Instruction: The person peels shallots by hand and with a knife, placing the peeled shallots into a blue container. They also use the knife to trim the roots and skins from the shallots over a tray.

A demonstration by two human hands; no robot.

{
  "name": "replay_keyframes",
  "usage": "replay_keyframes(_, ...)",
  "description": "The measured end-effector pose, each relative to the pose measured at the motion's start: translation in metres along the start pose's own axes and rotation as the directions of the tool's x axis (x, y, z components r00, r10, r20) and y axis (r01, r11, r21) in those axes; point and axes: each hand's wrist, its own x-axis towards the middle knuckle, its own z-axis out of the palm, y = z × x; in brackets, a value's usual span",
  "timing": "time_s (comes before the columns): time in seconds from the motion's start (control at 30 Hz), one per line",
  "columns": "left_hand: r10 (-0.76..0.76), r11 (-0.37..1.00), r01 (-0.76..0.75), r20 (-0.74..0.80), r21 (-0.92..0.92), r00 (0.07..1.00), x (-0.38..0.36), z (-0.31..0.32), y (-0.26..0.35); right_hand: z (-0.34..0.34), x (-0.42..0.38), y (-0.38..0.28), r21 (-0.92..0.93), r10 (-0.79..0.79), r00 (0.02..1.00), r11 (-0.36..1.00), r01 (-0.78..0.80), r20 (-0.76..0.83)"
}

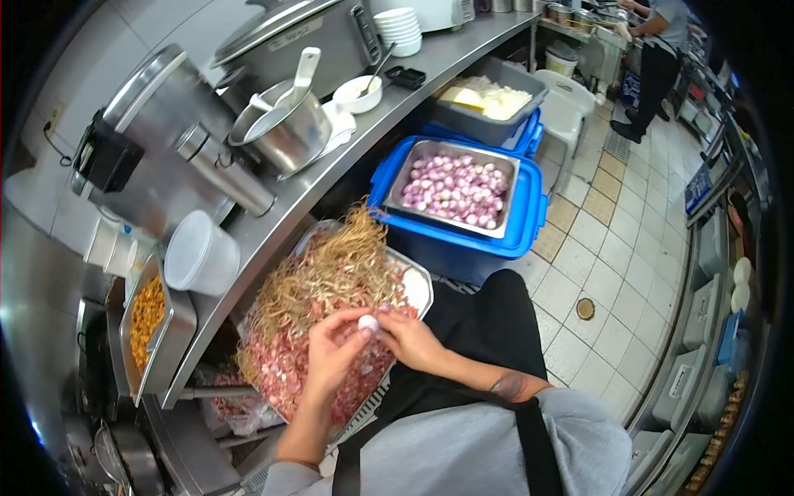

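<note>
Head camera looks steeply down (fisheye) over the near tray [418, 285].

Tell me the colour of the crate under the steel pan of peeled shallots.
Blue: the crate is bright blue beneath the pan. Head view shows it.

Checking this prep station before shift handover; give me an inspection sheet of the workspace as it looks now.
Surface: steel counter, crowded.
Job's things: both hands, left hand and right hand, pinch one peeled shallot over a tray of skins and roots; peeled shallots fill a pan on a blue bin.
Clutter: pot, bowls, tub.
Hands: bare.
Cables: one by the wall socket.
Surroundings: tiled floor, another person far off.
</note>
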Motion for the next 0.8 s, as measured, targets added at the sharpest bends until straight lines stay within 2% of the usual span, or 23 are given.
replay_keyframes(0.03, -0.007, 0.999, 0.005, 0.067, 0.032, 0.998, 0.016, 0.010, 0.005, 0.005, 0.000, 0.008, 0.003, -0.074, 0.997, 0.997, 0.074, -0.038)
replay_keyframes(0.07, -0.092, 0.985, 0.073, 0.121, 0.156, 0.988, 0.038, 0.015, 0.007, 0.008, -0.003, 0.012, 0.000, -0.052, 0.998, 0.999, 0.052, -0.017)
replay_keyframes(0.13, -0.059, 0.988, 0.040, 0.124, 0.152, 0.991, 0.092, 0.028, -0.004, 0.012, -0.002, 0.015, 0.019, -0.044, 0.999, 0.999, 0.045, -0.021)
replay_keyframes(0.17, -0.040, 0.990, 0.020, 0.141, 0.143, 0.989, 0.121, 0.041, -0.009, 0.015, -0.002, 0.022, 0.037, -0.058, 0.998, 0.998, 0.060, -0.037)
replay_keyframes(0.23, 0.047, 0.996, -0.036, 0.139, -0.084, 0.989, 0.167, 0.064, -0.008, 0.009, 0.000, 0.018, 0.077, -0.058, 0.998, 0.995, 0.060, -0.032)
replay_keyframes(0.27, 0.120, 0.987, -0.103, 0.145, -0.123, 0.982, 0.186, 0.070, -0.008, 0.007, 0.002, 0.020, 0.082, -0.063, 0.998, 0.995, 0.064, -0.023)
replay_keyframes(0.37, 0.229, 0.971, -0.224, 0.060, -0.086, 0.972, 0.200, 0.084, 0.000, 0.005, 0.005, 0.022, 0.136, -0.036, 0.999, 0.990, 0.040, -0.026)
replay_keyframes(0.43, 0.266, 0.964, -0.267, 0.082, -0.002, 0.960, 0.188, 0.076, 0.002, -0.007, 0.005, 0.012, 0.214, 0.031, 0.999, 0.976, -0.034, 0.017)
replay_keyframes(0.5, 0.245, 0.951, -0.261, 0.108, 0.165, 0.963, 0.160, 0.060, 0.006, -0.003, 0.005, 0.019, 0.189, 0.108, 0.994, 0.975, -0.113, 0.034)
replay_keyframes(0.53, 0.239, 0.949, -0.254, 0.102, 0.185, 0.966, 0.145, 0.047, 0.005, 0.000, 0.004, 0.021, 0.182, 0.145, 0.988, 0.972, -0.151, 0.047)
replay_keyframes(0.57, 0.265, 0.945, -0.272, 0.062, 0.182, 0.962, 0.127, 0.035, 0.004, 0.000, 0.004, 0.020, 0.232, 0.136, 0.989, 0.962, -0.144, 0.049)
replay_keyframes(0.67, 0.248, 0.940, -0.197, -0.163, 0.279, 0.955, 0.081, -0.025, -0.017, 0.001, 0.007, 0.020, 0.334, 0.105, 0.994, 0.937, -0.100, 0.003)
replay_keyframes(0.77, 0.172, 0.961, -0.114, -0.223, 0.251, 0.960, 0.040, -0.089, -0.050, 0.007, 0.005, 0.024, 0.318, 0.082, 0.989, 0.947, -0.038, -0.126)
replay_keyframes(0.8, 0.157, 0.964, -0.090, -0.260, 0.251, 0.953, 0.029, -0.099, -0.057, 0.006, 0.004, 0.022, 0.329, 0.121, 0.986, 0.941, -0.078, -0.112)
